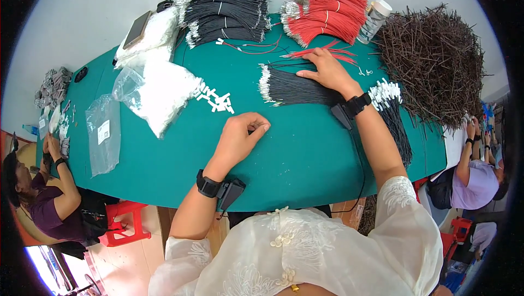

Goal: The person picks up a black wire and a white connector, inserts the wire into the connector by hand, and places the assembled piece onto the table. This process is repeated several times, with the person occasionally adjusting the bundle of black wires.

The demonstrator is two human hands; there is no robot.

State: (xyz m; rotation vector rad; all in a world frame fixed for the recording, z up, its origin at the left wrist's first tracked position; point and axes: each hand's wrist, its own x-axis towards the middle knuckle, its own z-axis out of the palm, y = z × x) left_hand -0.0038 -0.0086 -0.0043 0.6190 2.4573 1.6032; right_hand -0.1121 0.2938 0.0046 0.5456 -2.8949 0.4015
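Over the middle of the green table my left hand is curled, thumb against the fingers; whatever is in it, if anything, is hidden. My right hand reaches farther out, fingers stretched and apart. Its fingertips touch or hover at a loose bunch of red wires, while the thumb lies over a flat bundle of black wires with pale tips. Left of that bundle, small white connector housings spill from a clear plastic bag of them. Beside my right forearm lie black wires with white connectors.
At the back are tied black wire bundles, tied red wire bundles and a lidded cup. A dark brown heap of thin pieces rises at right. An empty plastic bag lies left. Other people work at both ends.
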